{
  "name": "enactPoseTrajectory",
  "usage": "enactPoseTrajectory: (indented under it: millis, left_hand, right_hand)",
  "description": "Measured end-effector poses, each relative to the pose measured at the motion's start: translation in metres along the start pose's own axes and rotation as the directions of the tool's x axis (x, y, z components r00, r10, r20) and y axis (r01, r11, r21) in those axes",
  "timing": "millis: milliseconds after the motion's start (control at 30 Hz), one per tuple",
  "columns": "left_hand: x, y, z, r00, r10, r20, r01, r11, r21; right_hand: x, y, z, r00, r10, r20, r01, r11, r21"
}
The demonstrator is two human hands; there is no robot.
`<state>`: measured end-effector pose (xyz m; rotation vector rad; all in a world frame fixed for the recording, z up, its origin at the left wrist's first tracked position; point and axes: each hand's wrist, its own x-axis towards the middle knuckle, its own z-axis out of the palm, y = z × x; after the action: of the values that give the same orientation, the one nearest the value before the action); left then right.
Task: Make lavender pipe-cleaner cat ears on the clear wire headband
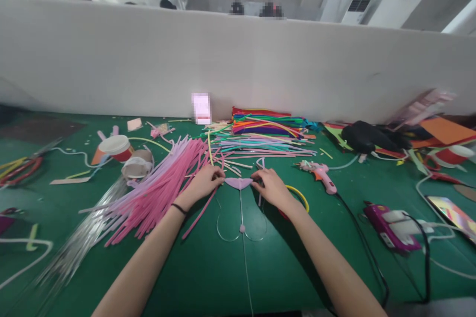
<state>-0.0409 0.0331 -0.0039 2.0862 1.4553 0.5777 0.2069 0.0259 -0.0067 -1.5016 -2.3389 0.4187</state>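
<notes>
Left fingers (218, 173) and right fingers (256, 176) pinch one lilac piece (238, 183) beyond one lilac disc (242, 228).

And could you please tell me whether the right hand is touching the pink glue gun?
Apart: the head view shows the right hand to the left of the pink glue gun, with green tabletop plainly visible between them.

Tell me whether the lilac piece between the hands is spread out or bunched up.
Spread out: the lilac piece spans sideways between the left hand and the right hand, broad in the middle, narrowing at both ends.
</notes>
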Motion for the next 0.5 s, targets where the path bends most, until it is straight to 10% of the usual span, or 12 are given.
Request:
enactPoseTrajectory:
  millis: [300,500]
  left_hand:
    - [-0.025,-0.011,0.008,0.946,0.107,-0.306,-0.007,0.95,0.312]
    - [-0.024,0.007,0.006,0.986,0.11,-0.125,-0.089,0.983,0.159]
  right_hand:
    - [-0.006,0.001,0.018,1.0,0.005,-0.031,-0.007,0.998,-0.062]
    - [-0.006,-0.001,0.019,0.996,0.013,-0.094,0.004,0.984,0.181]
